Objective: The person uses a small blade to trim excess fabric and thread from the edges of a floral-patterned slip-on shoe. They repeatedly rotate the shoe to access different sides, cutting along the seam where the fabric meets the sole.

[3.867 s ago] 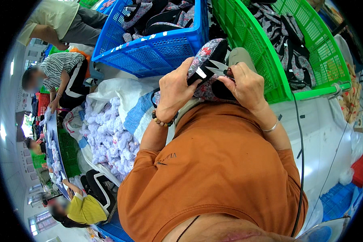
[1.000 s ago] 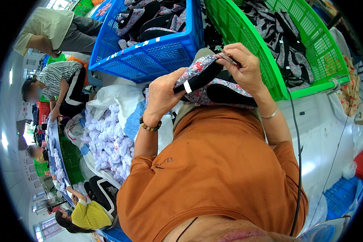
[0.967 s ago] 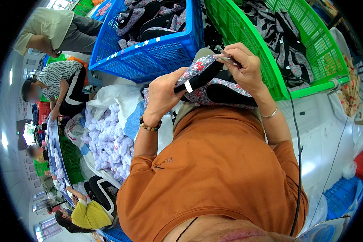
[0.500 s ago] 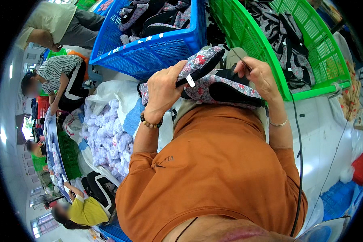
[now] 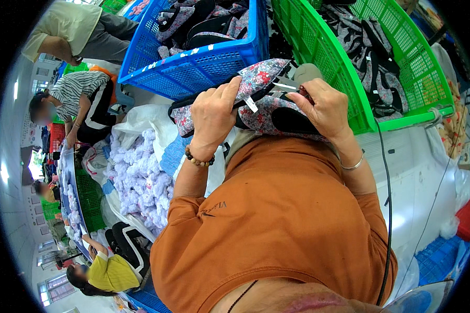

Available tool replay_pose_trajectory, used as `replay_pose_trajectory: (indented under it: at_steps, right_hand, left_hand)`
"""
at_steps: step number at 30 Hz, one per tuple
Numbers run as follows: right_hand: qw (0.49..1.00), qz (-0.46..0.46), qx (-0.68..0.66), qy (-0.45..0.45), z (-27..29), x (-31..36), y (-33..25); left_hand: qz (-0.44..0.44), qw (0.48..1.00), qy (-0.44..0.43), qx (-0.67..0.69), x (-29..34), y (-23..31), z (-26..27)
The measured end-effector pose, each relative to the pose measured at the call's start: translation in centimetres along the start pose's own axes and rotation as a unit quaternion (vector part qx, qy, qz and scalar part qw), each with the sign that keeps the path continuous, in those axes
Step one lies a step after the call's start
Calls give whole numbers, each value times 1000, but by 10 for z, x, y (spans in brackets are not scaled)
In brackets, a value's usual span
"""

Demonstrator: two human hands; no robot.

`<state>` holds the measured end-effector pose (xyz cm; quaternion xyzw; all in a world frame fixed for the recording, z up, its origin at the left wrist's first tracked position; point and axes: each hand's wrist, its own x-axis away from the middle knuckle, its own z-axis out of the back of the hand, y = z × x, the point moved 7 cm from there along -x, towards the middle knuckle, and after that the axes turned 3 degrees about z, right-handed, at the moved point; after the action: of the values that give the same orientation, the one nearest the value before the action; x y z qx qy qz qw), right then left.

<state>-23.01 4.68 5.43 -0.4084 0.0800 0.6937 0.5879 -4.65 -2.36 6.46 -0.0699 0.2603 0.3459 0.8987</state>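
My left hand [image 5: 214,116] is closed round a floral slipper [image 5: 262,76] with black trim, its toe pointing up and right. A small white tag [image 5: 251,104] sticks out from the slipper's edge. My right hand [image 5: 322,107] is closed on a pair of scissors [image 5: 284,84]; its grey metal blades are spread next to the slipper's toe, and the handles are hidden by my fingers. Below, a second floral piece [image 5: 258,116] with a black oval area lies on my lap, under both hands.
A blue crate [image 5: 193,68] of floral slippers stands ahead, a green crate [image 5: 326,62] with more at the right. Pale fluffy pieces [image 5: 138,177] are heaped on the left. A black cable [image 5: 385,182] runs down my right side. Other people work at the left.
My right hand has moved left with the scissors, whose blades now show apart near the slipper's toe. The slipper in my left hand has turned, showing more of its floral side.
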Motion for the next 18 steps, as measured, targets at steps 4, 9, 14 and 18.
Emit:
replay_pose_trajectory:
  at_steps: [4,9,14,18]
  right_hand:
    - [1000,-1,4,3,-1,-2,-3]
    - [995,-50,-26,86,1,-2,16]
    - [998,-30,-37,42,-1,6,12]
    - [1000,-20,-14,3,-8,9,4]
  left_hand:
    - [-3,1000,-3,-2,1,3,0]
    - [3,1000,-4,15,2,4,1]
    - [3,1000,6,12,4,0,-1]
    - [-2,1000,8,0,5,-1,-3]
